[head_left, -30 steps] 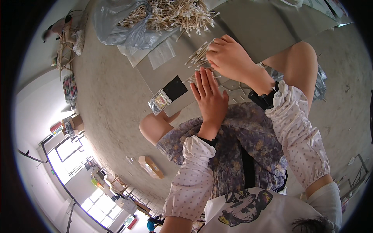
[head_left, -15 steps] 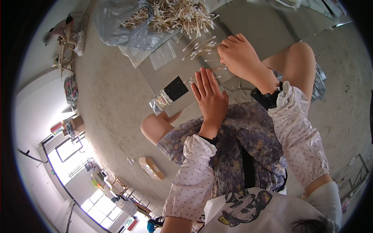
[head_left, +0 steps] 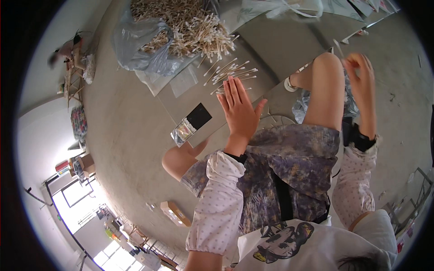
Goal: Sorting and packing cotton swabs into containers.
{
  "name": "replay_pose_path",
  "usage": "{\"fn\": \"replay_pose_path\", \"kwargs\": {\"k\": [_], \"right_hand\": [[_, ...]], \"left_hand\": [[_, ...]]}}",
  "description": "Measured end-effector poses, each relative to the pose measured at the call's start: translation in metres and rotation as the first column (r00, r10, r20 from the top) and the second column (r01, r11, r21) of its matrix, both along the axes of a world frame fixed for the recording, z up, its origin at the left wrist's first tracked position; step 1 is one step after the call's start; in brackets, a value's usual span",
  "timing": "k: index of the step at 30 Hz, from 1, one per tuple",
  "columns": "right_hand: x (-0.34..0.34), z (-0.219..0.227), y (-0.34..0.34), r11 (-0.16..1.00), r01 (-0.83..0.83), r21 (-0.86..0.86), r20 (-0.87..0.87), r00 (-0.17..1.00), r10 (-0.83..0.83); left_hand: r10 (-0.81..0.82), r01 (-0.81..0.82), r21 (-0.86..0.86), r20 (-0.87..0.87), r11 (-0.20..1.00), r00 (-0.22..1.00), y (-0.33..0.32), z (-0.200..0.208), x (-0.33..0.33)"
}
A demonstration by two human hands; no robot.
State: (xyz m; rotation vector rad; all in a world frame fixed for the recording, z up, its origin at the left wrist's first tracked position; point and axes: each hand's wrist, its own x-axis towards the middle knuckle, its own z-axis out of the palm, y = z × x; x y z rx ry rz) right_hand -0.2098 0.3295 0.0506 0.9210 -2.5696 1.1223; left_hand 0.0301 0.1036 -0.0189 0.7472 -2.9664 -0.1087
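Observation:
My left hand (head_left: 239, 108) lies flat with fingers stretched out, its fingertips over the near edge of a small spread of loose cotton swabs (head_left: 230, 71) on the grey board (head_left: 260, 67). Some swabs under the fingers are partly hidden. Off to the right, past my knee, my right hand (head_left: 361, 77) is raised with curled fingers. A thin pale stick, seemingly a cotton swab (head_left: 337, 47), shows blurred at its fingertips. A large heap of cotton swabs (head_left: 194, 34) spills from a grey plastic bag (head_left: 140, 45) at the far side. Left of my left hand lies a small black-and-clear packet (head_left: 192, 123) with swabs inside.
A flat clear bag (head_left: 184, 84) lies beside the heap. White plastic bags (head_left: 280, 8) rest at the board's far edge. A grey bag (head_left: 300, 106) sits by my right leg. An open cardboard box (head_left: 175, 213) stands on the floor at left; another person (head_left: 72, 49) sits far left.
My right hand has left the loose swabs and swung right, beyond my knee, with a pale stick at its fingertips. My left hand stays flat near the swabs. The view has shifted slightly.

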Motion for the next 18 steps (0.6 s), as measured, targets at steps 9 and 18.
{"fn": "replay_pose_path", "kwargs": {"k": [9, 18], "right_hand": [[-0.006, -0.105, 0.169, 0.881, 0.080, 0.466, 0.078, 0.988, -0.131], [0.003, 0.007, -0.022, 0.957, -0.034, -0.287, 0.322, 0.938, 0.129]], "left_hand": [[0.051, -0.046, 0.044, -0.126, 0.998, 0.991, -0.009, -0.003, -0.027], [0.034, -0.034, 0.052, -0.002, 0.998, 0.999, -0.045, 0.009, -0.021]]}}
